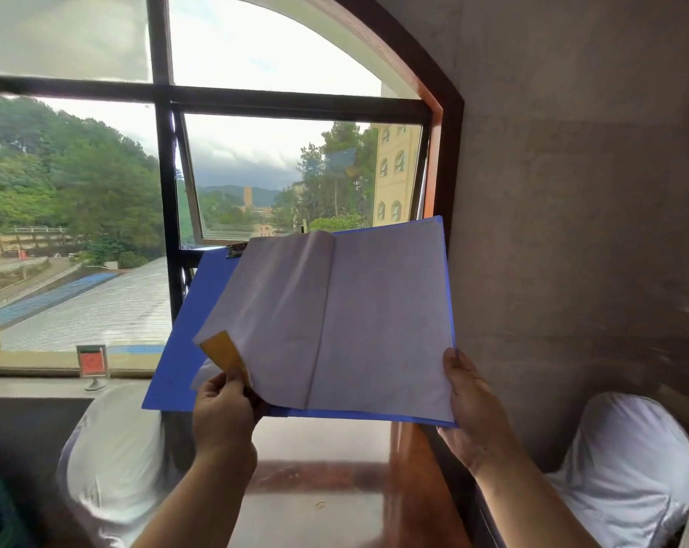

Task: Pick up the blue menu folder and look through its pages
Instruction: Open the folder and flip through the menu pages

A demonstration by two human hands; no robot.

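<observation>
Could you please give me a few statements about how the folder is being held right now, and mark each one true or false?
1. The blue folder is open and held up in the air. True.
2. The right hand turns a page. False: it grips the folder's right edge; the left hand pinches a page corner.
3. The folder lies flat on the table. False: both hands hold it up.
4. A window is behind the folder. True.
</observation>
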